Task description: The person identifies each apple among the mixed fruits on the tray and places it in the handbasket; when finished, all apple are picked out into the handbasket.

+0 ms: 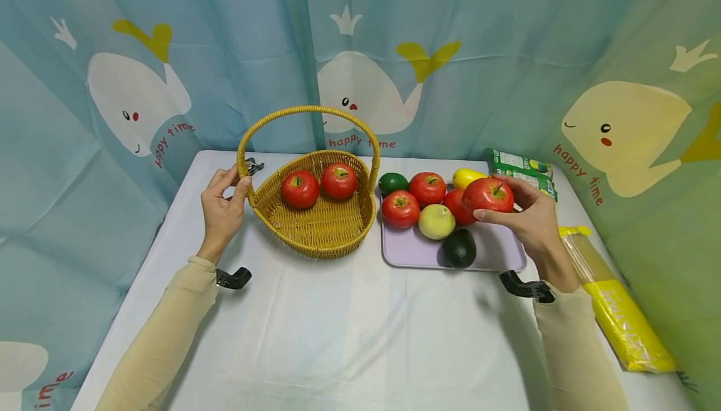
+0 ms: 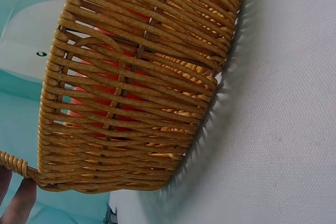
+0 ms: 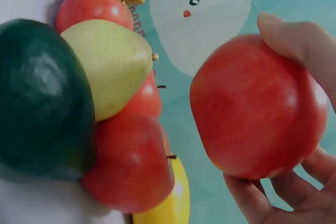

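My left hand [image 1: 223, 211] pinches the lower left end of the handle of a wicker basket [image 1: 321, 239], its fingertips at the handle in the left wrist view too. Two red apples [image 1: 300, 189] lie inside the basket. Above the right part of a lilac tray [image 1: 411, 254], my right hand [image 1: 532, 220] holds another red apple [image 3: 257, 106] between thumb and fingers. On the tray are several red apples [image 1: 400, 209], a pale yellow-green pear-like fruit [image 3: 107, 66], a dark avocado [image 1: 459, 249], a green fruit [image 1: 393, 182] and a yellow fruit [image 1: 469, 177].
Green packets [image 1: 515, 164] lie at the back right, behind the tray. A yellow packet [image 1: 625, 317] lies along the table's right edge. Beside the left hand is a small dark object [image 1: 255, 166]. A curtain with whales [image 1: 360, 86] hangs behind the table [image 1: 315, 336].
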`<state>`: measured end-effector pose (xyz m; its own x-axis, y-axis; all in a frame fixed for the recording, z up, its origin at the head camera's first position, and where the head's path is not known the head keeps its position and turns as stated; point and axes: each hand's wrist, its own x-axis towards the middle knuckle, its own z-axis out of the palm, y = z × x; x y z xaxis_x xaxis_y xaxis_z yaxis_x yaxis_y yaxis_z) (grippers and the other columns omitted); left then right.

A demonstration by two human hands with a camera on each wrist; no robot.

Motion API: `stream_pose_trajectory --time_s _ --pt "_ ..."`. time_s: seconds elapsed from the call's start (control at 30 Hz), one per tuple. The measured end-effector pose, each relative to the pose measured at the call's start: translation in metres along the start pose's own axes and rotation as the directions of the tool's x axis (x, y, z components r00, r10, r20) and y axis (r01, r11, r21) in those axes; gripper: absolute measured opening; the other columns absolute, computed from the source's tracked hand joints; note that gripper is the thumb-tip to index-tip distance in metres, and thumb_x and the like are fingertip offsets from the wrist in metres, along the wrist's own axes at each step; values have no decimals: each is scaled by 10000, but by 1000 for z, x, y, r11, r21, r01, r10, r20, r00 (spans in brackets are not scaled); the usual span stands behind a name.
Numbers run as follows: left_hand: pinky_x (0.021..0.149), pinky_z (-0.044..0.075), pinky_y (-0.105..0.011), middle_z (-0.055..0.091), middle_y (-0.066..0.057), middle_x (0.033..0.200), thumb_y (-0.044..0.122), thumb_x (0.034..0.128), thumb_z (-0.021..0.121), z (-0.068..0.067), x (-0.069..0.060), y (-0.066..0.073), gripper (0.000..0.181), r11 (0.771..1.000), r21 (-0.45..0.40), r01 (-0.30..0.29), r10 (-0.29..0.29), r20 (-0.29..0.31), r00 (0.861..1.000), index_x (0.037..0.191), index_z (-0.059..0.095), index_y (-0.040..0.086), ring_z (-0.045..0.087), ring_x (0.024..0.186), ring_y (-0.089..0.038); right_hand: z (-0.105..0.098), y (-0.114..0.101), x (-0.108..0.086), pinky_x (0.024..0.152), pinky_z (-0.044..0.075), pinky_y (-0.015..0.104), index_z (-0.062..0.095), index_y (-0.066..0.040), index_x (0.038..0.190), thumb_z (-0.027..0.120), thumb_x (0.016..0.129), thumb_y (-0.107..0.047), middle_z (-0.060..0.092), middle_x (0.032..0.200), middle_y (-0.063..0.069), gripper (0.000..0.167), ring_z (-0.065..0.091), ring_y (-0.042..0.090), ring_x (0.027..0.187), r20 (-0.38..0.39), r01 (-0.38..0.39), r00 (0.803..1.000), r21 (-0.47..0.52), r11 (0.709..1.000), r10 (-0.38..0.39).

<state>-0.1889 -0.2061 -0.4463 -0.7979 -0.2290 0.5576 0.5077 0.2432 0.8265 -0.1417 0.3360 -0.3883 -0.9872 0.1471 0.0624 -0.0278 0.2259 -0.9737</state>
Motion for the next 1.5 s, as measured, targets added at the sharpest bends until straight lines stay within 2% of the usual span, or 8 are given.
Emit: stream_pose_trajectory --time_s 0.27,0.47,0.57,0.73,0.93,1.23,1.37,1.5 --pt "745 587 -84 596 109 962 -21 1013 677 0 -1 2 326 1000 -28 12 -12 0 1000 1337 710 -32 606 933 -76 13 -4 1 871 576 88 612 -69 1463 915 794 18 659 1269 -112 740 615 98 1130 47 44 998 -36 998 -42" --pt "761 600 -101 598 96 958 10 1025 674 -1 0 0 319 1000 -25 16 -16 5 1000 1340 710 -26 615 934 -91 25 -8 0 861 581 104 625 -142 1482 937 809 -94 626 1288 -134 744 594 113 1145 62 71 996 -173 982 -61" --pt "759 598 -99 595 107 955 13 1028 672 0 1 -1 312 1000 -20 17 -17 5 1000 1335 716 -21 616 933 -87 31 -9 0 871 579 111 642 -158 1479 954 790 -108 646 1291 -144 757 595 125 1156 67 86 995 -197 977 -74" --pt "753 600 -103 596 106 951 3 1027 667 0 1 -1 310 1000 -26 12 -12 4 1000 1332 722 -8 616 931 -92 38 -10 0 906 581 116 672 -161 1450 973 761 -94 710 1268 -172 755 631 115 1170 80 105 992 -173 979 -93" --pt "759 606 -111 601 96 955 12 1026 673 0 1 -2 314 999 -29 13 -13 2 1000 1335 715 -23 613 926 -96 49 -16 -1 923 578 116 682 -183 1440 989 740 -105 711 1299 -153 769 650 72 1166 106 84 992 -158 984 -68" --pt "739 583 -77 588 104 946 -56 1009 662 1 1 -1 332 999 -24 24 -25 -19 1000 1338 682 -86 602 911 -65 72 -26 -4 898 585 138 699 -227 1425 1021 707 -201 678 1369 31 788 648 129 1140 167 103 984 -226 969 -66" --pt "738 571 -62 581 91 934 -92 1005 640 3 1 1 334 1000 -14 21 -21 -25 999 1336 654 -138 592 906 -68 84 -25 -4 911 599 158 700 -183 1423 1025 687 -143 717 1310 27 805 687 136 1106 199 127 976 -174 977 -91" --pt "742 572 -64 576 112 947 -74 1008 651 2 1 1 332 999 -16 28 -28 -19 999 1337 670 -115 588 911 -45 94 -25 -2 944 596 169 699 -164 1421 1021 682 -101 742 1277 -19 809 687 138 1132 242 144 964 -121 982 -111"
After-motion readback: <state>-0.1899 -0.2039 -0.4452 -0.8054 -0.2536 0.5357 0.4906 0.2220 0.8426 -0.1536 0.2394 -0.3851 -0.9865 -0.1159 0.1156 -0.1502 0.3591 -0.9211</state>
